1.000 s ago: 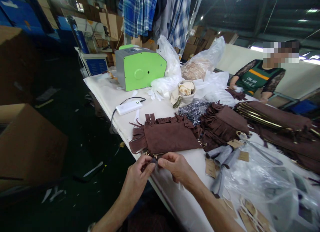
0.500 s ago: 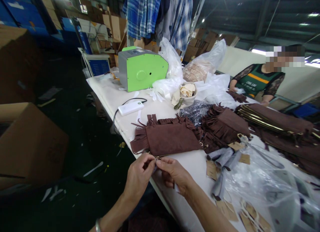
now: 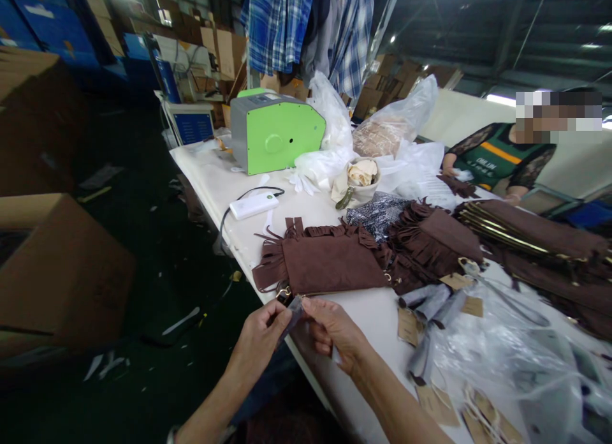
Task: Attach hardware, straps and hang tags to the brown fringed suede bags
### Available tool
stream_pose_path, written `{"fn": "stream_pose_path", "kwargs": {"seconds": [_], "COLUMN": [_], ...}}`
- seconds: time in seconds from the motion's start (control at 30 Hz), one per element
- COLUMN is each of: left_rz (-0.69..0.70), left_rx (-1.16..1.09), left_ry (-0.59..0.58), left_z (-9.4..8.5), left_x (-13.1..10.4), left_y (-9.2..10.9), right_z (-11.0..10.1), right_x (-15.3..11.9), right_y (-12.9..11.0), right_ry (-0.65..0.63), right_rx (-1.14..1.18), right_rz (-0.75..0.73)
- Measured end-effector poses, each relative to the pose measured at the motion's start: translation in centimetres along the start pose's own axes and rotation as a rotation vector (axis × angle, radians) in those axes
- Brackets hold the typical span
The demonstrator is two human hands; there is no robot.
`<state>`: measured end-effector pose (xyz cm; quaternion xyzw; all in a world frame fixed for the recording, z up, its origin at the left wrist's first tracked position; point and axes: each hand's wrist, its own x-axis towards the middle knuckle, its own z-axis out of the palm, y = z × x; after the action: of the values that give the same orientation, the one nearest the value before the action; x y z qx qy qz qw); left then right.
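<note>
At the table's near edge my left hand (image 3: 258, 339) pinches a small grey strip of thin wrapping (image 3: 295, 310) between thumb and fingers. My right hand (image 3: 337, 332) grips the strip's upper end, fingers curled; a bit of white material (image 3: 336, 356) shows under its palm. Just beyond both hands lies a brown fringed bag (image 3: 335, 262), flat on the table. A gold metal clasp (image 3: 284, 294) at the bag's near left corner sits right above my left fingertips. Whether the strip is joined to the clasp, I cannot tell.
Grey wrapped rolls (image 3: 433, 300), cardboard tags (image 3: 408, 326) and clear plastic (image 3: 492, 329) lie on the right. Behind are a white power bank (image 3: 253, 205), a green machine (image 3: 284, 138) and brown bags (image 3: 530, 233). A co-worker (image 3: 497, 154) sits at far right.
My left hand has drawn slightly left and down, apart from the right. The grey strip and gold clasp now show more clearly. The view has shifted a little.
</note>
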<state>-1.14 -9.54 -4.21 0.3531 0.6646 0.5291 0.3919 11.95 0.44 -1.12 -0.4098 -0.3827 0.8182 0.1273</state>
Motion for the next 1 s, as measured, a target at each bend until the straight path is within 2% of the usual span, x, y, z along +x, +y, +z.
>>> {"fn": "stream_pose_path", "kwargs": {"seconds": [0.1,0.17,0.3,0.5,0.6,0.73,0.83,0.93,1.0], "left_rz": [0.083,0.092,0.048,-0.083,-0.092,-0.119,0.016,0.308,0.501], "left_rx": [0.105,0.084,-0.008,-0.252,-0.303,-0.287,-0.083,0.225,0.357], "left_ry": [0.071,0.046,0.037,0.026,0.057,0.042,0.095,0.210,0.246], "left_z": [0.0,0.0,0.2,0.5,0.6,0.8,0.8,0.8,0.8], "left_x": [-0.3,-0.4,-0.2,0.3,0.4,0.5,0.2,-0.2,-0.5], "left_y": [0.7,1.0,0.9,0.4,0.3,0.5,1.2,1.7,1.6], "right_z": [0.0,0.2,0.5,0.2,0.5,1.4,1.8,2.1,2.2], "right_x": [0.0,0.1,0.1,-0.1,-0.1,0.0,0.1,0.2,0.1], "right_y": [0.0,0.1,0.2,-0.2,-0.2,-0.1,-0.3,-0.3,-0.3], "right_ry": [0.024,0.055,0.081,-0.003,0.062,0.138,0.192,0.221,0.233], "right_rx": [-0.011,-0.010,-0.005,0.020,0.026,-0.061,-0.124,-0.131,-0.132], "right_rz": [-0.011,-0.022,-0.021,0.033,0.020,-0.018,-0.036,-0.069,-0.080]}}
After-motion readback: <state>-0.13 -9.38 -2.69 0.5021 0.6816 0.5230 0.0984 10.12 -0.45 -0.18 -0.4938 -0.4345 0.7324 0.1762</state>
